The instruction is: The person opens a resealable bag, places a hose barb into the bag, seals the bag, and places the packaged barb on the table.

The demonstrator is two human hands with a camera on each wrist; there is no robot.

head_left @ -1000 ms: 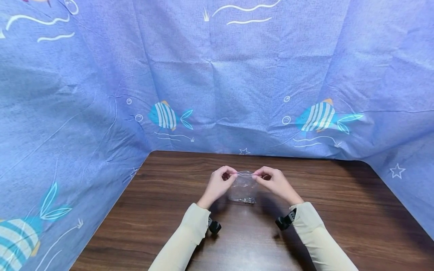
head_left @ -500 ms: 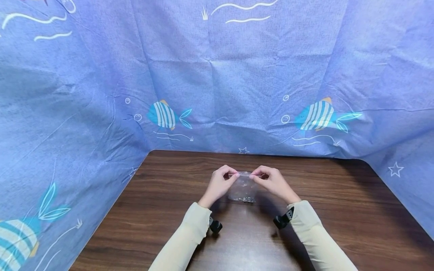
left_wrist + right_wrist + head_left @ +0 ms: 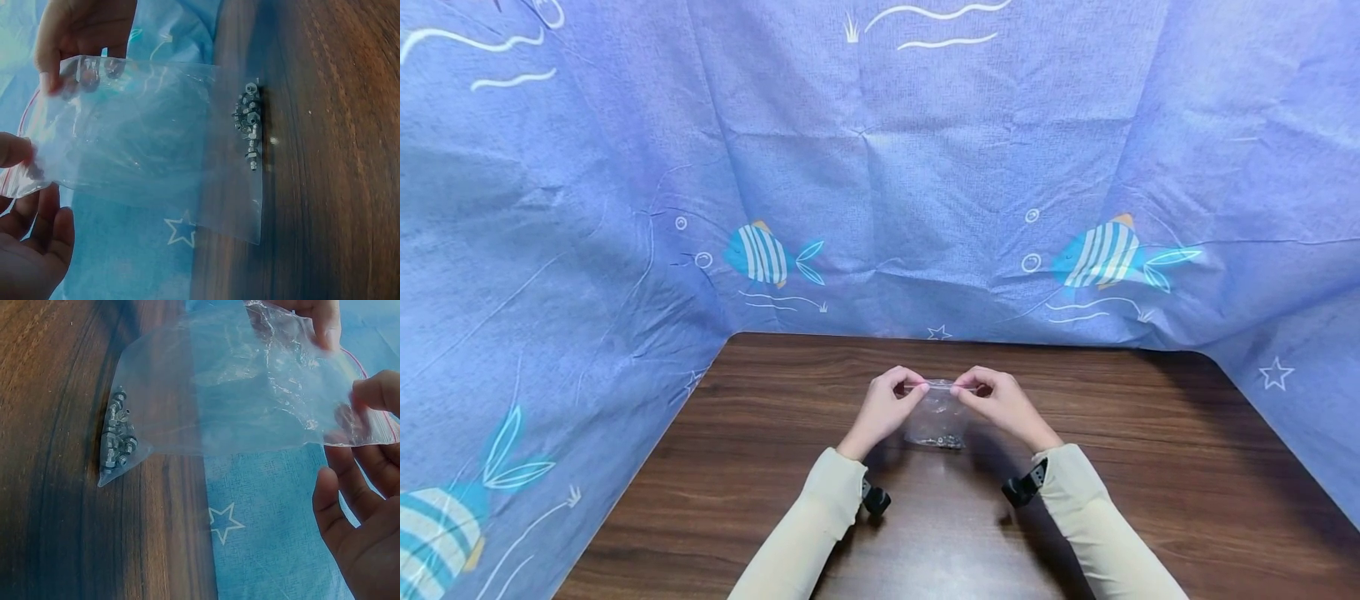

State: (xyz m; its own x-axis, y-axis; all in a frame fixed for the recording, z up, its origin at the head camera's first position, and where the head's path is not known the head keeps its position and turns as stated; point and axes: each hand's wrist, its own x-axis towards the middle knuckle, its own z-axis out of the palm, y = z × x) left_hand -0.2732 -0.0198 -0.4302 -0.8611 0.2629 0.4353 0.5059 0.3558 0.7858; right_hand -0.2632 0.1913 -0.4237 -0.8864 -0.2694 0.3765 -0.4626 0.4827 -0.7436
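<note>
A clear zip bag (image 3: 934, 412) hangs upright between both hands, its bottom close over the table. Small metal fittings, like nuts and bolts, (image 3: 250, 119) are gathered along the bottom of the bag. My left hand (image 3: 883, 410) pinches the left end of the bag's top edge between thumb and fingers. At the other end, my right hand (image 3: 1009, 410) pinches the same edge in a matching grip. A red line (image 3: 356, 359) runs along the bag's mouth in the right wrist view. In that view, the fittings (image 3: 117, 434) sit heaped in one bottom corner.
The dark wood-grain table (image 3: 760, 467) spreads out beneath both arms. A blue cloth (image 3: 940, 192) with printed fish hangs behind its far edge and along the sides. Black wrist cameras (image 3: 876, 498) are strapped under the pale sleeves.
Both thumbs have moved slightly inward along the bag's top edge, and the bowed mouth now looks straighter. The bag keeps nearly the same place.
</note>
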